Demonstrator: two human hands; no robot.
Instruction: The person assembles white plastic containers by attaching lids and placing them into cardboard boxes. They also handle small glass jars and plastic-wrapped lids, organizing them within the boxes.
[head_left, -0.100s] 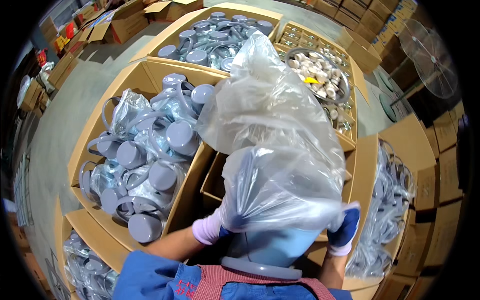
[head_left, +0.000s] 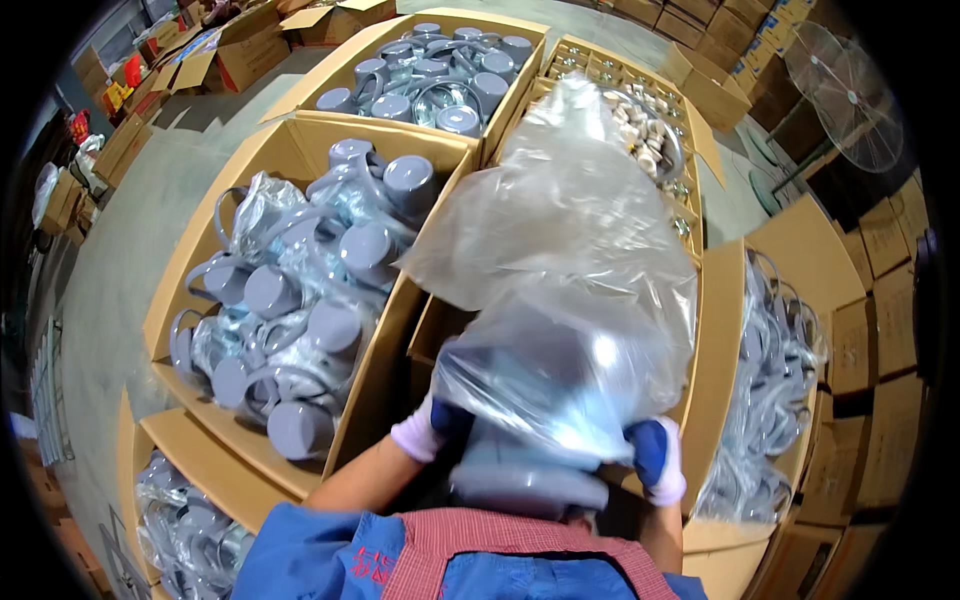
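Well left of a clear plastic bag (head_left: pixel 570 320) runs grey floor (head_left: pixel 112 270); nearer, a large open carton (head_left: pixel 290 145) is packed with rounded grey parts. At the bag's lower left edge the gloved left hand (head_left: pixel 438 422) grasps the plastic, fingers partly hidden. The bag drapes over a pale blue vessel (head_left: pixel 520 440), its grey end toward the wearer. Beyond the bag, partly covered by it, sits a basin (head_left: pixel 675 150) of white fittings. The gloved right hand (head_left: pixel 655 455) grips the bag's lower right edge. Right of the bag stands a carton of wrapped parts (head_left: pixel 722 370). Cardboard walls hem the bag closely on both sides.
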